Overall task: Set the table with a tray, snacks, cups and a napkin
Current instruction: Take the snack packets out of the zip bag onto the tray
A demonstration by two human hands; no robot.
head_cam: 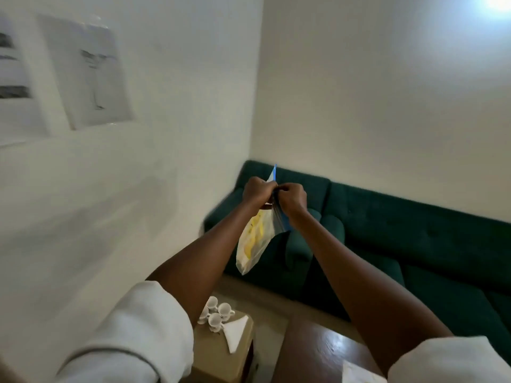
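I hold a clear snack bag (253, 241) with yellow snacks inside, raised in front of me. My left hand (258, 190) and my right hand (290, 197) both pinch its blue-edged top, close together. The bag hangs down between my forearms. Several small white cups (217, 313) stand on a beige box (221, 352) at the lower middle, with a folded white napkin (235, 333) lying beside them. A dark wooden table (318, 352) shows at the bottom right.
A dark green sofa (414, 236) runs along the right wall into the corner. White walls rise on both sides, with paper sheets (85, 73) taped to the left wall. Something pale (356, 373) lies on the table's near edge.
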